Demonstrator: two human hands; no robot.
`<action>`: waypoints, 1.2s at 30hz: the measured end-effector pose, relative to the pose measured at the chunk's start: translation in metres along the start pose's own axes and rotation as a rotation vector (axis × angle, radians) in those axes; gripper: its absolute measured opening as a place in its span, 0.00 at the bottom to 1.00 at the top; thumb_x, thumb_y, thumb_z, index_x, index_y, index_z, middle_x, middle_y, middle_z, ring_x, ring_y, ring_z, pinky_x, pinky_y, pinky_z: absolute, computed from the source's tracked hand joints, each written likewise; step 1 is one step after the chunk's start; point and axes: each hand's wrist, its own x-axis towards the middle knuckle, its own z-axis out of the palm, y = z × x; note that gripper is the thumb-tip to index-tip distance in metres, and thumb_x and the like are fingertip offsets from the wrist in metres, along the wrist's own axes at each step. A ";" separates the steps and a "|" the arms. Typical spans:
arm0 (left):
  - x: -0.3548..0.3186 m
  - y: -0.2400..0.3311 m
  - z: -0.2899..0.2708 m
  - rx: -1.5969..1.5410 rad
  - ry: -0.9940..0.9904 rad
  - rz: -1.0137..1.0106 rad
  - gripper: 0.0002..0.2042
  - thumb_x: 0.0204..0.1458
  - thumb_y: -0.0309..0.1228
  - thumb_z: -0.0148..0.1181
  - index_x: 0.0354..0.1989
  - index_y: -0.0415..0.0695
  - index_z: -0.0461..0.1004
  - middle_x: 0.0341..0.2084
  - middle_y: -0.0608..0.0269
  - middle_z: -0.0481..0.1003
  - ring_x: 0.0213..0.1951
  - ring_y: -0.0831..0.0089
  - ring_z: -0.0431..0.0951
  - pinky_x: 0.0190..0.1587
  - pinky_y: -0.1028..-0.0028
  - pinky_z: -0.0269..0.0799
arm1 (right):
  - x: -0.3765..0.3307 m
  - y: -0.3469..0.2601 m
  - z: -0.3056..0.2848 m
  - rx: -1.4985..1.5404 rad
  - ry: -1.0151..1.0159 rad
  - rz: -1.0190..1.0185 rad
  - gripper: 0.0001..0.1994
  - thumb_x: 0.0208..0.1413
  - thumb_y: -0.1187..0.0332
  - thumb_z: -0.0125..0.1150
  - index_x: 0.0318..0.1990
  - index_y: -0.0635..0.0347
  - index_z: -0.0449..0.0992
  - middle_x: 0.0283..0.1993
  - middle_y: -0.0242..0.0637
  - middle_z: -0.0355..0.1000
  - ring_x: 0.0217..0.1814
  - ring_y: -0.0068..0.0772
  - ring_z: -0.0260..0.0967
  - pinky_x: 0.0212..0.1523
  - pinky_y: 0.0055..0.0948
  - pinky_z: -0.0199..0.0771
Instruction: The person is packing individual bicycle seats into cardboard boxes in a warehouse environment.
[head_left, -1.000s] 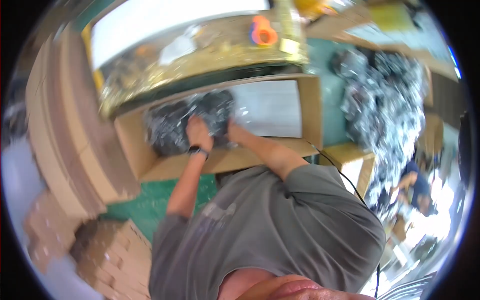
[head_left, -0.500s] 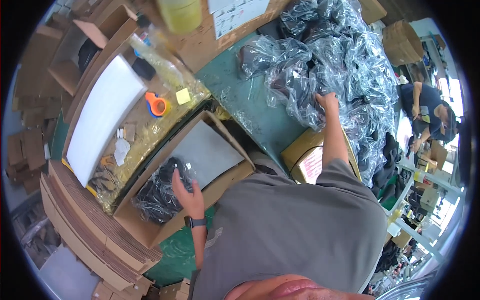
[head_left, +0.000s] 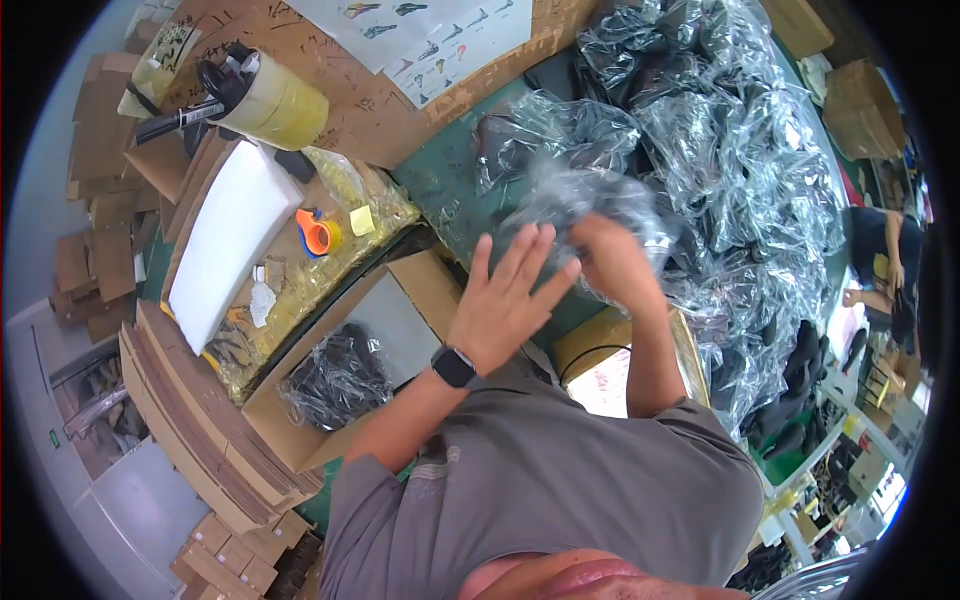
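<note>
My right hand [head_left: 612, 258] is closed on a clear plastic bag [head_left: 560, 195] with something dark in it, at the near edge of a big heap on the green table. Hand and bag are smeared by motion, and the dark item's kind does not show. Just to the left, my left hand [head_left: 503, 305] reaches toward the same bag with its fingers spread, holding nothing. Below and left of it stands an open cardboard box [head_left: 425, 290]. Inside the box lie a dark bagged item [head_left: 343, 375] and a pale grey sheet [head_left: 398, 335].
The heap of bagged dark items [head_left: 740, 180] covers the table's right side. A white foam sheet [head_left: 225, 240], an orange tape dispenser [head_left: 319, 235] and a yellowish tub [head_left: 275, 105] are at left. Flattened cartons [head_left: 215, 420] lean nearby. A co-worker [head_left: 890, 260] is at far right.
My left hand has left the box and moved right, near my right hand. The right hand has drawn a bag nearer and leftward from the heap. The view has shifted.
</note>
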 end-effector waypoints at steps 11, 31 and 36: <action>-0.308 -0.013 -0.031 -1.328 0.406 -1.435 0.25 0.60 0.41 0.64 0.61 0.39 0.70 0.48 0.53 0.79 0.49 0.62 0.81 0.52 0.61 0.80 | 0.240 0.148 0.131 -0.381 -0.107 0.299 0.35 0.53 0.68 0.67 0.69 0.66 0.64 0.61 0.60 0.75 0.64 0.56 0.75 0.68 0.52 0.70; -0.488 -0.247 0.153 0.011 -0.390 -0.039 0.19 0.56 0.29 0.56 0.55 0.61 0.79 0.53 0.63 0.78 0.62 0.61 0.73 0.76 0.51 0.54 | -0.018 -0.131 0.197 1.020 -0.042 0.660 0.45 0.52 0.62 0.77 0.74 0.65 0.58 0.64 0.45 0.72 0.56 0.38 0.77 0.52 0.36 0.81; -0.496 -0.252 0.282 -0.102 -0.488 -0.192 0.21 0.64 0.36 0.50 0.65 0.66 0.75 0.77 0.55 0.58 0.80 0.56 0.50 0.79 0.44 0.40 | -0.087 -0.221 0.203 0.815 -0.231 0.485 0.38 0.42 0.79 0.73 0.66 0.66 0.69 0.56 0.36 0.75 0.56 0.34 0.73 0.61 0.34 0.73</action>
